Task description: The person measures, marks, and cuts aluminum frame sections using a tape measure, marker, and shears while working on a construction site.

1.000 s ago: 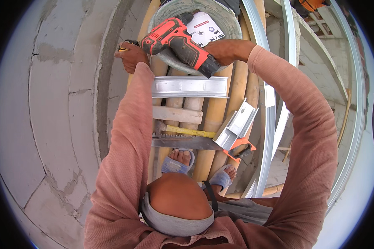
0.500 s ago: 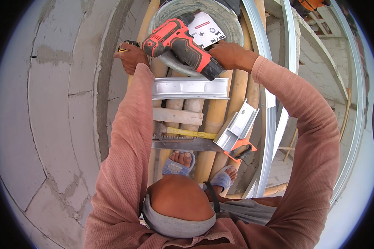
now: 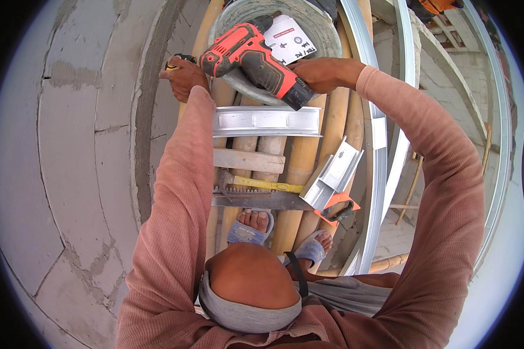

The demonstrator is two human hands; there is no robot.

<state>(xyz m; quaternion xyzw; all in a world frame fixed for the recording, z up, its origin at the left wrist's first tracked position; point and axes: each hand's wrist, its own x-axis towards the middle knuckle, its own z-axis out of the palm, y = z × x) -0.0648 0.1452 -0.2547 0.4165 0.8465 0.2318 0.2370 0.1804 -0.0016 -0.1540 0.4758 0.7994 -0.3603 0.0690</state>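
Observation:
My left hand [image 3: 187, 78] is closed around a small black and yellow tool [image 3: 184, 59], mostly covered by the fingers. A red and black cordless drill [image 3: 256, 61] rests across a grey bucket [image 3: 328, 36], its battery end over the near rim. Inside the bucket lies a white box [image 3: 291, 39] with printing and handwriting. My right hand [image 3: 325, 74] reaches over the bucket's right rim, beside the drill handle and below the box. Its fingertips are hidden by the drill and the bucket, so what they touch cannot be made out.
Bamboo poles [image 3: 301, 157] form the platform under my feet. Across them lie a metal channel piece [image 3: 266, 121], a wood block [image 3: 249, 160], a yellow-handled hammer [image 3: 268, 184], a handsaw [image 3: 273, 201] and short metal offcuts [image 3: 333, 174]. A block wall [image 3: 75, 157] stands left; long metal channels [image 3: 378, 166] run right.
My right hand has shifted slightly, and the right elbow has swung outward. The white box sits a little lower in the bucket. My left hand, its tool and the drill look nearly unchanged.

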